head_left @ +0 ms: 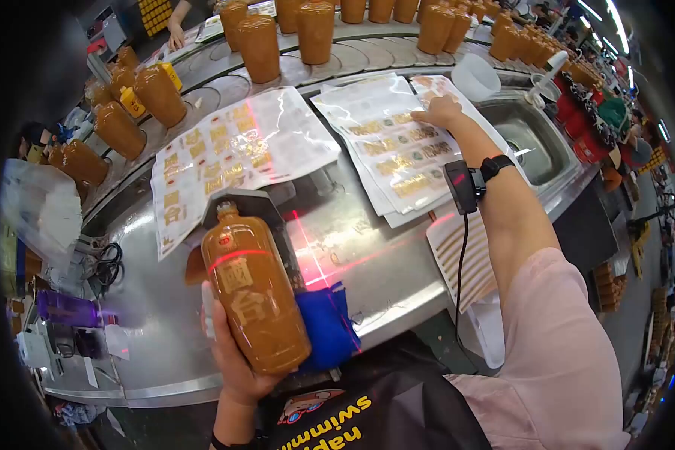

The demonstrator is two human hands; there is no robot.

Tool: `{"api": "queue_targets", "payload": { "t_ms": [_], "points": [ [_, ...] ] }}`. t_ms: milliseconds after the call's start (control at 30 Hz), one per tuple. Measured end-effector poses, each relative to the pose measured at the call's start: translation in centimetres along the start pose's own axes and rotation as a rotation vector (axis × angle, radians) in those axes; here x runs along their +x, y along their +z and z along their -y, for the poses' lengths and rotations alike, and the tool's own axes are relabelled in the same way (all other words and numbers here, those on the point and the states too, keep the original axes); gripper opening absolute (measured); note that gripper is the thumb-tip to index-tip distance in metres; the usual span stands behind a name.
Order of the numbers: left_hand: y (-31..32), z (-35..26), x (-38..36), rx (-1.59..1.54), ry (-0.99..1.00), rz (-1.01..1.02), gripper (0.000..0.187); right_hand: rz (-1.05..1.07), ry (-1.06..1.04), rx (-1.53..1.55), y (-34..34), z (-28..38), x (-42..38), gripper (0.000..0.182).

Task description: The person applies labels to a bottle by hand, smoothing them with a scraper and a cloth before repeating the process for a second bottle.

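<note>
So, nearest to me: my left hand [236, 360] is wrapped round the fat lower body of an amber bottle [255, 296], fingers closed from behind and below. I've got it tipped back with the neck pointing away from me, which puts the flat front face up. That's probably why the red laser line [236, 259] falls straight across it, just above the big gold characters. Right beside the bottle's base there's a blue cloth [326, 326] sitting at the near lip of the steel table [165, 330]. The table edge curves round in front of me, so there isn't much room to drop the bottle lower without bumping the rim or the cloth.

A bit further out there's a bare patch of steel with the red cross of the laser on it, the only open spot to set anything down. Past that it's label sheets: one big sheet [225, 150] on the left and a stack [394, 150] on the right. My right hand [439, 112] is stretched out flat on the far corner of that stack, fingers spread and pressing, not pinching anything as far as I can tell. A scanner unit [461, 186] is strapped at my wrist with its cable hanging down.

Right of the stack is a sink [532, 142], so sheets can't slide that way. Furthest off, a curved conveyor [225, 71] carries more amber bottles [285, 34], crowded close.
</note>
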State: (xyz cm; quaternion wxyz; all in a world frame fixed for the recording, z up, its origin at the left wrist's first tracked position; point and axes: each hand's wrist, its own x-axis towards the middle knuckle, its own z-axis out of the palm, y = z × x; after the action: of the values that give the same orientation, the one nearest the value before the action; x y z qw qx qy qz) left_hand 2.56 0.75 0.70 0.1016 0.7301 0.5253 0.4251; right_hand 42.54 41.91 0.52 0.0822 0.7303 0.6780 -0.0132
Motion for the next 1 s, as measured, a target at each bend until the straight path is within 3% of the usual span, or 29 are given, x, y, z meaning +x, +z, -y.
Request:
{"api": "queue_targets", "payload": {
  "t_ms": [100,167,267,367,400,467,567,600,700,833,933,1000],
  "points": [
    [0.5,0.5,-1.4,-0.494,-0.369,0.068,0.107,0.071,0.02,-0.002,0.3,-0.4,3.1,0.077],
    [0.5,0.5,-0.9,-0.475,-0.321,0.081,0.1,0.109,0.024,-0.002,-0.1,-0.3,3.8,0.073],
    [0.1,-1.2,2.0,-0.113,0.019,0.046,0.094,0.113,0.012,-0.044,-0.3,0.4,4.9,0.059],
    [0.4,-0.2,0.2,-0.129,-0.094,0.085,0.105,-0.216,0.07,0.02,-0.3,1.6,1.0,0.042],
    [0.4,0.4,-0.4,-0.12,-0.197,0.128,0.112,-0.31,0.022,0.003,-0.3,1.6,0.8,0.033],
    [0.9,0.6,-1.2,-0.015,-0.127,0.065,0.116,-0.503,-0.077,-0.025,-0.7,1.4,0.2,0.016],
    [0.5,-1.0,0.6,0.195,0.037,-0.002,0.12,-0.51,-0.189,0.091,-3.8,2.1,-2.1,0.018],
    [0.6,-0.9,0.5,0.208,0.032,-0.007,0.12,-0.406,-0.257,0.076,-5.5,2.3,-2.9,0.021],
    [0.3,-0.8,0.7,0.268,0.096,-0.036,0.119,-0.49,-0.585,0.133,-9.8,3.7,-8.3,0.018],
    [-1.6,-1.3,1.2,0.089,0.262,-0.011,0.081,-0.599,-0.901,0.347,-14.5,7.6,-18.1,0.02],
    [-3.5,-0.6,3.5,-0.049,0.149,-0.179,0.064,-0.631,-1.159,0.393,-17.7,10.7,-25.5,0.024],
    [-4.0,-1.0,6.5,-0.42,0.039,-0.34,0.052,-0.559,-1.26,0.452,-19.9,12.6,-30.3,0.022]
  ]
}}
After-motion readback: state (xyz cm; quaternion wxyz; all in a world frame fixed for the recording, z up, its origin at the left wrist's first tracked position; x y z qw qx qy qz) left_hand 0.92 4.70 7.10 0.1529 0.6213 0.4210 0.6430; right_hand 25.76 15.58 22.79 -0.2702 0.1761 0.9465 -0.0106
